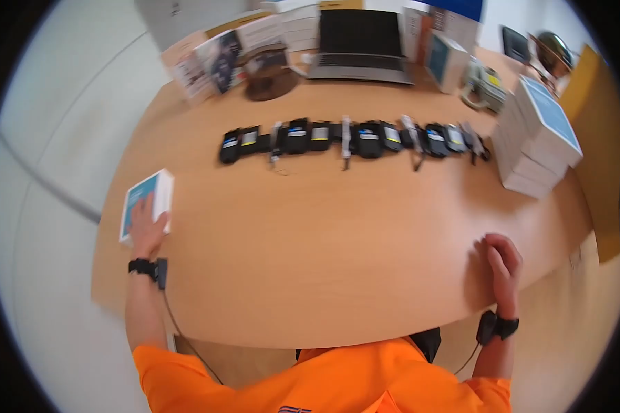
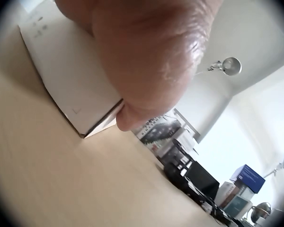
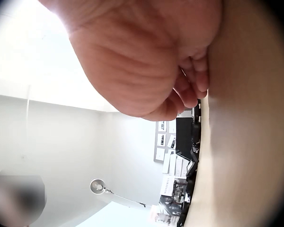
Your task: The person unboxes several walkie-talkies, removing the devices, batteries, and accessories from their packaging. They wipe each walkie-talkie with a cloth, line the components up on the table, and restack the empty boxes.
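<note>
My left hand (image 1: 147,227) lies over a white box with a blue face (image 1: 139,189) at the table's left side. Its fingers stretch across the blue face and the thumb is at the white side. From the left wrist, the palm and thumb of that hand (image 2: 146,56) cover part of the white box (image 2: 66,66). At the right, near the front edge, my right hand (image 1: 505,265) rests on its side with loosely curled fingers and nothing in them. The right wrist view shows this hand (image 3: 146,61) beside the tabletop (image 3: 241,123).
A row of black devices (image 1: 369,140) with straps crosses the table's middle. Behind it stand a laptop (image 1: 359,41), upright cards (image 1: 217,58) and a brown round object (image 1: 271,82). White boxes (image 1: 530,148) are stacked at the right, near a telephone (image 1: 488,89).
</note>
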The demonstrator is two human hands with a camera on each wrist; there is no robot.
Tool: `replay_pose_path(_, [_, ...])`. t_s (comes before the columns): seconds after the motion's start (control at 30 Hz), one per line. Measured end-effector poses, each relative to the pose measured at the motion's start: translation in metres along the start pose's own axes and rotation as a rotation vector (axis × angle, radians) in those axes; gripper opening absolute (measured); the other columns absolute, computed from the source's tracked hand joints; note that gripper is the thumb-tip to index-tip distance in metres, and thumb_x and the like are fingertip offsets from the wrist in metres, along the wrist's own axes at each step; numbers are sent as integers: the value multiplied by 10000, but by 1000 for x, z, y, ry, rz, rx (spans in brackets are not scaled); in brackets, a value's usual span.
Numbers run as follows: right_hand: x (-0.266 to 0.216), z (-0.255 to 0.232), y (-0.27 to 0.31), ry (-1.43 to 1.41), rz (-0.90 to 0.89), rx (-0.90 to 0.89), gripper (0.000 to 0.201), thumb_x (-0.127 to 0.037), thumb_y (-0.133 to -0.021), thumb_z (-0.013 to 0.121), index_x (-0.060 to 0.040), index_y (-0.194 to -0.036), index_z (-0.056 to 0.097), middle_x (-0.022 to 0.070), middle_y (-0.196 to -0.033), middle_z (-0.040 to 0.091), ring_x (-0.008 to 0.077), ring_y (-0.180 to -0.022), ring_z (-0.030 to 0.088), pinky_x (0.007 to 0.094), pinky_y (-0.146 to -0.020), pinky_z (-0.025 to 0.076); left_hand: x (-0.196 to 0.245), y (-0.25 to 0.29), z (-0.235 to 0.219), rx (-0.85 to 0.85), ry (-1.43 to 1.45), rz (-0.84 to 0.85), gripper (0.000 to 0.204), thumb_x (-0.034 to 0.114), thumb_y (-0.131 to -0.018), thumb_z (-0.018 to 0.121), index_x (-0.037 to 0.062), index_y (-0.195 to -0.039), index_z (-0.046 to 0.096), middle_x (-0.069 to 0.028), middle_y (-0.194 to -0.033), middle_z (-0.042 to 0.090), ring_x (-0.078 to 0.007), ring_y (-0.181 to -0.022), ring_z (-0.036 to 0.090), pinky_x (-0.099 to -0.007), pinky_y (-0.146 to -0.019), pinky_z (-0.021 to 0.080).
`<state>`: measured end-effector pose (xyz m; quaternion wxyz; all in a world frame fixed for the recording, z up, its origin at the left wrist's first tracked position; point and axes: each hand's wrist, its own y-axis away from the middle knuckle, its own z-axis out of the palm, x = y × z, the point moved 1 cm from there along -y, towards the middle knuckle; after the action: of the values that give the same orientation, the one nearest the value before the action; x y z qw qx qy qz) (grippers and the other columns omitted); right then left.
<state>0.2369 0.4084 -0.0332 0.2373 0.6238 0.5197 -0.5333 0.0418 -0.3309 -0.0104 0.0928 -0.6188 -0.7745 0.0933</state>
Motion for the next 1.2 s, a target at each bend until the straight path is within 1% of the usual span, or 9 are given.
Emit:
replay_pose_path(0.13, [-7, 0, 0, 4, 49, -1, 154, -70, -963, 601, -1, -1083, 670, 41, -1030, 683, 132, -982, 624, 278, -903, 499, -66, -41, 40, 91, -2, 168, 704, 275, -908, 631, 78, -1536, 381, -236, -1549, 385, -414, -1433, 335, -486, -1202, 259])
replay_pose_path(0.4, [2, -3, 5, -100, 46, -18, 199, -99, -972, 615, -2, -1143, 647, 33, -1049, 669, 83, -962, 610, 255, -857, 507, -48, -38, 27, 213, 86, 115, 570, 184, -891, 671, 9, -1409, 509, -221, -1456, 491, -393, -1354, 451, -471, -1126, 355])
replay_pose_path(0.53, [-6, -17, -1, -44, 60, -6, 287, -107, -932, 647, -18, -1205, 629, 84, -1104, 666, 151, -993, 618, 282, -858, 516, -35, -29, 30, 303, 17, 111, 547, 169, -884, 699, -26, -1365, 525, -256, -1410, 498, -418, -1301, 486, -469, -1108, 377])
replay_pose_path(0.6, [-22, -47, -17, 246, -40, 121, 409, -107, -889, 688, -37, -1281, 597, 124, -1184, 651, 214, -1054, 623, 314, -897, 517, -4, -15, 13, 259, 33, 27, 510, 147, -895, 694, -28, -1345, 530, -255, -1414, 484, -406, -1300, 480, -457, -1108, 378])
replay_pose_path(0.67, [-26, -93, -62, 560, -562, 382, 669, -113, -807, 755, -93, -1423, 497, 160, -1383, 548, 307, -1231, 545, 398, -1025, 466, 12, -11, 20, 294, 175, 23, 476, 118, -901, 685, -24, -1331, 537, -240, -1419, 480, -392, -1305, 476, -449, -1109, 378])
replay_pose_path(0.8, [-46, -163, -151, 1157, -668, 507, 847, -116, -759, 791, -162, -1510, 402, 103, -1517, 426, 315, -1414, 381, 515, -1181, 299, 136, 52, -10, 306, 480, 213, 405, 62, -898, 673, -15, -1279, 560, -207, -1400, 505, -365, -1318, 473, -427, -1118, 368])
replay_pose_path(0.9, [-31, -194, -192, 1419, -603, 443, 767, -109, -780, 759, -155, -1476, 439, 85, -1475, 474, 302, -1402, 409, 545, -1192, 280, 202, 76, -20, 254, 495, 396, 378, 26, -876, 663, -11, -1243, 580, -189, -1376, 531, -350, -1307, 492, -428, -1115, 370])
replay_pose_path(1.0, [-26, -198, -200, 1488, -503, 317, 651, -104, -814, 703, -145, -1425, 485, 74, -1426, 522, 289, -1379, 442, 554, -1195, 276, 255, 95, -45, 148, 606, 540, 367, 1, -850, 650, -3, -1214, 602, -179, -1357, 553, -346, -1277, 522, -441, -1105, 381])
replay_pose_path(1.2, [-65, -165, -142, 1257, -836, 391, 567, -67, -758, 659, -52, -1309, 522, 142, -1293, 562, 345, -1238, 515, 498, -1106, 383, 321, 106, -57, -87, 839, 746, 363, 0, -845, 648, 22, -1206, 624, -151, -1343, 568, -290, -1212, 573, -395, -1055, 436])
